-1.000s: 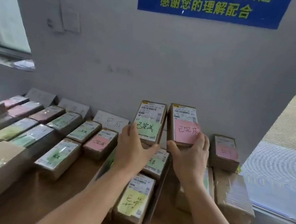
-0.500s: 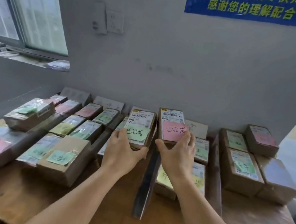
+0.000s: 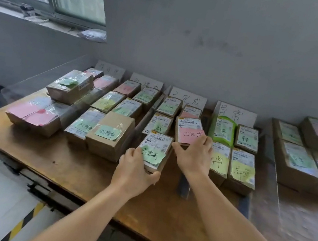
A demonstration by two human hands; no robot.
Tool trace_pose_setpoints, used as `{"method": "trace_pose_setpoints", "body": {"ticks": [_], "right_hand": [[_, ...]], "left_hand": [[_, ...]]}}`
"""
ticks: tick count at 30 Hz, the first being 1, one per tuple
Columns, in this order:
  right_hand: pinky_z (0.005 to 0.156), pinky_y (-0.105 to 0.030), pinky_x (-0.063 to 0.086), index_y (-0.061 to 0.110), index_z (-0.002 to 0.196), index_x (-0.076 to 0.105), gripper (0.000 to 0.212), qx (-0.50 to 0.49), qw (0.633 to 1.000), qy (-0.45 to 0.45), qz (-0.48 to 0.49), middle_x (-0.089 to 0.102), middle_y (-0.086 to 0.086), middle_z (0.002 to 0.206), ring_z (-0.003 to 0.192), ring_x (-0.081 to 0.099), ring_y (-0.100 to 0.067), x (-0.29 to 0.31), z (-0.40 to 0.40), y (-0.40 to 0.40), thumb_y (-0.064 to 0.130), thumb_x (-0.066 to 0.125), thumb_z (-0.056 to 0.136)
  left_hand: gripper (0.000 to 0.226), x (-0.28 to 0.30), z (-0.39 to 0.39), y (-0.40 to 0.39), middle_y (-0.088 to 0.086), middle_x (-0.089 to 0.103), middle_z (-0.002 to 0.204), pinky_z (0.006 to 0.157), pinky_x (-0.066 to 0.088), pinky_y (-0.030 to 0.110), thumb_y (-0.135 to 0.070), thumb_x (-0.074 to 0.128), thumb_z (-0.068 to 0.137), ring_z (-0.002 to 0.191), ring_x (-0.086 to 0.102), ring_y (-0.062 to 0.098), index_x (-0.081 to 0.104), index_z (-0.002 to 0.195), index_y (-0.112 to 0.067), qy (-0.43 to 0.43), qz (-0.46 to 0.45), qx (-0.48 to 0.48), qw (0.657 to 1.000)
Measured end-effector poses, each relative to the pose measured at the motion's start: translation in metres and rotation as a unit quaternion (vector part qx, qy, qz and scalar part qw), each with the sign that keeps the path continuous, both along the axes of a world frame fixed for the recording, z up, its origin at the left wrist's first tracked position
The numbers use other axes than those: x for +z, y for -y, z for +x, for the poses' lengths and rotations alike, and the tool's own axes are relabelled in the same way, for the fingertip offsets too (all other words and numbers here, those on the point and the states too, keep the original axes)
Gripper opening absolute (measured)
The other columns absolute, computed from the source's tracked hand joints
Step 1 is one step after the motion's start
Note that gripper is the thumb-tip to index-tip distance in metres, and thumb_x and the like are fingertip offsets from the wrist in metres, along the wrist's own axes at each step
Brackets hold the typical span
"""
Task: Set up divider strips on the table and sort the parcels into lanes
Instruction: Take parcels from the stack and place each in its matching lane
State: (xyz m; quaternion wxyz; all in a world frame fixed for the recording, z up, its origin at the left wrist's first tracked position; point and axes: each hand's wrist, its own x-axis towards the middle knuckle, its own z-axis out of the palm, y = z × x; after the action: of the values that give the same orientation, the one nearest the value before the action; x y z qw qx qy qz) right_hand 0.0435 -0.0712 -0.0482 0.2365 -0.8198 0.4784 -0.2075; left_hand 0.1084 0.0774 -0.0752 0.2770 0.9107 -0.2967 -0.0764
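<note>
My left hand (image 3: 135, 174) grips the green-note parcel (image 3: 154, 151), fingers curled over its near left corner and thumb hooked under its near edge; the parcel sits in the middle of the table (image 3: 75, 166), at the front of the third lane. My right hand (image 3: 194, 157) pinches the pink-note parcel (image 3: 188, 130) just beside it, thumb at its near left corner and fingers curled over its right edge, the box tilted up a little at the front. Both lie ahead of the lane card (image 3: 188, 100) propped against the wall, with three more parcels between them and it. A dark divider strip (image 3: 183, 184) runs toward the near edge under my right wrist; another strip (image 3: 271, 169) runs farther right. Yellow-note parcels (image 3: 229, 169) fill the lane between the strips. Bigger boxes (image 3: 110, 135) crowd the left lanes up to the table's left edge.
</note>
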Motion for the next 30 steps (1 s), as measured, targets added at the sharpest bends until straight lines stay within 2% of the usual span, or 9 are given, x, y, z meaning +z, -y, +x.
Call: {"method": "trace_pose_setpoints", "body": {"ticks": [3,6,13,18,20,23,25,27,30], "right_hand": [[0.112,-0.04,0.021,-0.002,0.146,0.014,0.098,0.001,0.999,-0.032,0.004,0.019,-0.021,0.151,0.136,0.021,-0.036,-0.012,0.006,-0.004,0.056,0.061,0.082],[0.11,-0.042,0.024,0.0,0.146,0.013,0.097,0.001,0.999,-0.051,0.016,0.02,-0.021,0.15,0.135,0.024,-0.038,-0.021,0.014,-0.007,0.055,0.062,0.082],[0.094,-0.048,0.042,0.032,0.14,0.025,0.069,0.011,0.995,-0.095,0.034,0.025,-0.02,0.143,0.124,0.034,-0.042,-0.047,0.031,-0.01,0.054,0.059,0.085],[0.088,-0.045,0.045,0.026,0.136,0.036,0.067,0.032,0.982,-0.16,0.094,0.014,-0.015,0.148,0.126,0.031,-0.039,-0.06,0.037,-0.004,0.057,0.061,0.082],[0.084,-0.042,0.044,0.023,0.133,0.038,0.063,0.051,0.974,-0.193,0.105,0.006,-0.012,0.152,0.125,0.032,-0.038,-0.061,0.038,0.0,0.05,0.064,0.082],[0.074,-0.035,0.041,0.021,0.132,0.04,0.053,0.081,0.964,-0.241,0.071,0.006,-0.007,0.153,0.124,0.031,-0.035,-0.06,0.04,0.005,0.023,0.064,0.085],[0.086,-0.037,0.042,0.018,0.132,0.044,0.051,0.108,0.963,-0.249,0.005,0.02,-0.003,0.15,0.128,0.027,-0.031,-0.062,0.041,0.011,0.016,0.063,0.085],[0.101,-0.038,0.035,0.016,0.131,0.047,0.049,0.131,0.961,-0.238,-0.049,0.039,-0.003,0.139,0.129,0.031,-0.027,-0.064,0.044,0.016,0.016,0.063,0.085],[0.102,-0.037,0.033,0.015,0.128,0.05,0.044,0.141,0.96,-0.231,-0.067,0.05,-0.002,0.129,0.123,0.04,-0.025,-0.065,0.049,0.024,0.019,0.063,0.086]], "left_hand": [[0.092,-0.011,0.003,-0.01,0.002,0.037,0.136,0.095,0.041,0.032,-0.056,0.067,0.072,0.121,0.037,0.021,0.027,0.143,-0.014,-0.008,0.015,0.004,1.0],[0.091,-0.021,0.007,-0.015,0.003,0.036,0.136,0.095,0.041,0.032,-0.055,0.067,0.073,0.122,0.036,0.021,0.026,0.143,-0.014,-0.026,0.034,0.012,0.999],[0.085,-0.04,0.015,-0.001,0.004,0.036,0.134,0.091,0.044,0.033,-0.054,0.068,0.075,0.12,0.038,0.021,0.028,0.14,-0.016,-0.029,0.083,0.019,0.996],[0.087,-0.047,0.026,0.008,0.008,0.025,0.148,0.108,0.031,0.039,-0.059,0.065,0.076,0.135,0.023,0.027,0.031,0.142,-0.013,0.041,0.157,-0.012,0.987],[0.088,-0.047,0.032,0.009,0.008,0.024,0.149,0.11,0.027,0.039,-0.062,0.064,0.076,0.137,0.019,0.027,0.033,0.142,-0.012,0.07,0.17,-0.035,0.982],[0.087,-0.045,0.039,0.012,0.004,0.031,0.144,0.108,0.03,0.037,-0.059,0.066,0.076,0.133,0.023,0.024,0.035,0.142,-0.01,0.08,0.169,-0.081,0.979],[0.087,-0.044,0.042,0.015,0.003,0.032,0.144,0.108,0.032,0.036,-0.056,0.068,0.077,0.133,0.024,0.023,0.034,0.143,-0.01,0.07,0.166,-0.095,0.979],[0.087,-0.043,0.043,0.018,0.003,0.03,0.146,0.108,0.033,0.037,-0.052,0.071,0.076,0.136,0.023,0.023,0.034,0.143,-0.01,0.058,0.163,-0.098,0.98],[0.086,-0.042,0.044,0.021,0.002,0.028,0.148,0.106,0.035,0.038,-0.05,0.072,0.076,0.138,0.021,0.022,0.034,0.143,-0.012,0.043,0.163,-0.105,0.98]]}}
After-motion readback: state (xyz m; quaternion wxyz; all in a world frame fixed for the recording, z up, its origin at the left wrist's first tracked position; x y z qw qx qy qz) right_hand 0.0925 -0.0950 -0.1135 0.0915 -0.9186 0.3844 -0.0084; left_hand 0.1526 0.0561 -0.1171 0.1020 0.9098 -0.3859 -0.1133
